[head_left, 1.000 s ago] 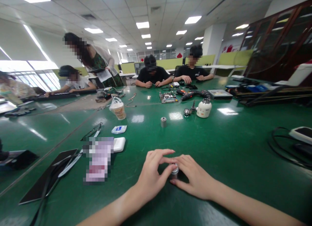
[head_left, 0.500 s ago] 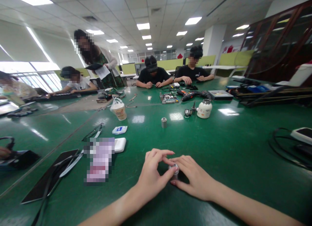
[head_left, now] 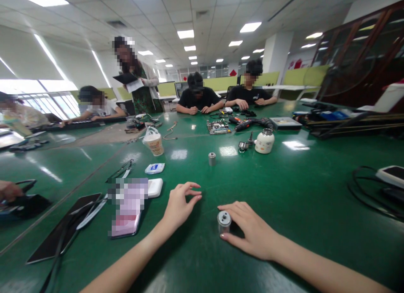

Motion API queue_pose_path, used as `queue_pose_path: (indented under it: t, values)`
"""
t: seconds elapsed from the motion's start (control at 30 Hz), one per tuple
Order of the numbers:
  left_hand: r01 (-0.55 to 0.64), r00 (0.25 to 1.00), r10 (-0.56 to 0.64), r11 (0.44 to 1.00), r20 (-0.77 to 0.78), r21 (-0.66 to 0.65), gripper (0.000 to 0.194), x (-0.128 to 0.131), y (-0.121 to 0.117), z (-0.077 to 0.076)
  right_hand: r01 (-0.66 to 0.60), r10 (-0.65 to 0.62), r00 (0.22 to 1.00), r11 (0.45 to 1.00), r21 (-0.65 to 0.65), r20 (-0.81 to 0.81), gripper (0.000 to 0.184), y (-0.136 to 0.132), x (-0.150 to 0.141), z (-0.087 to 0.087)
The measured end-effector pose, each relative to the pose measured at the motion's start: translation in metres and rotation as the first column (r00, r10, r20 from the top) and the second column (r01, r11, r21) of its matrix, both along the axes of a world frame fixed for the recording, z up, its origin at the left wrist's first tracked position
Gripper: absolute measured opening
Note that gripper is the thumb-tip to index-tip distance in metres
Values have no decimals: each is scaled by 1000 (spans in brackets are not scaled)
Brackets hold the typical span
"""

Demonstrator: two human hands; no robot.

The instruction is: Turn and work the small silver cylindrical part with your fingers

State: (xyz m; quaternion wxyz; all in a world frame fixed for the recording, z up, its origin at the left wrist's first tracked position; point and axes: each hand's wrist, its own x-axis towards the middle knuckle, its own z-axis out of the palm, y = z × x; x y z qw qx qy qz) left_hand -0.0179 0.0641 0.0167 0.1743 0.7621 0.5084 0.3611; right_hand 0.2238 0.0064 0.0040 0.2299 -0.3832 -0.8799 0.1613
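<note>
A small silver metal cylinder stands upright on the green table, its round top showing dark holes and looking much like a small motor. Thumb and fingers of my right hand are closed around its right side. My left hand hovers to the left of it, fingers curved and apart, with nothing in them. A second, similar metal cylinder stands upright farther out on the table, touched by neither hand.
Left of my left hand lie a phone, a white case, a small packet and a black tablet. Beyond are a cup, a white jar, a circuit board and a power drill. Co-workers sit opposite.
My left hand has come off the metal cylinder and moved left, uncovering its top. My right hand has stayed around it. The standing person at the back has straightened and shifted right.
</note>
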Motion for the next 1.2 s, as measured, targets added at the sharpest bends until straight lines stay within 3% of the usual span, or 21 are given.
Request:
queue_pose_path:
  t: [0.17,0.3,0.43,0.5,0.6,0.97,1.2]
  values:
    - [45,998,-47,997,-32,-58,31,-8,8,-9,-4,4,1000,1000,-1,8,43,1,0,-1]
    - [76,997,-76,994,-3,-76,22,-4,5,-4,-3,3,1000,1000,-4,10,42,1,0,-1]
    - [135,990,-132,990,57,-51,14,12,-15,10,-8,8,1000,1000,-3,1,41,2,0,-2]
    - [235,961,-229,972,152,-22,16,21,-29,17,-20,20,1000,1000,-3,-6,41,2,-1,-2]
    - [308,943,-304,951,137,-8,18,31,-45,24,-34,34,999,999,-6,-19,39,2,-1,-2]
    - [315,947,-316,949,57,21,14,34,-51,23,-41,42,998,999,18,-43,42,2,-1,-5]
    - [387,920,-385,922,75,-16,25,35,-53,22,-28,30,998,999,43,-46,38,2,-1,-9]
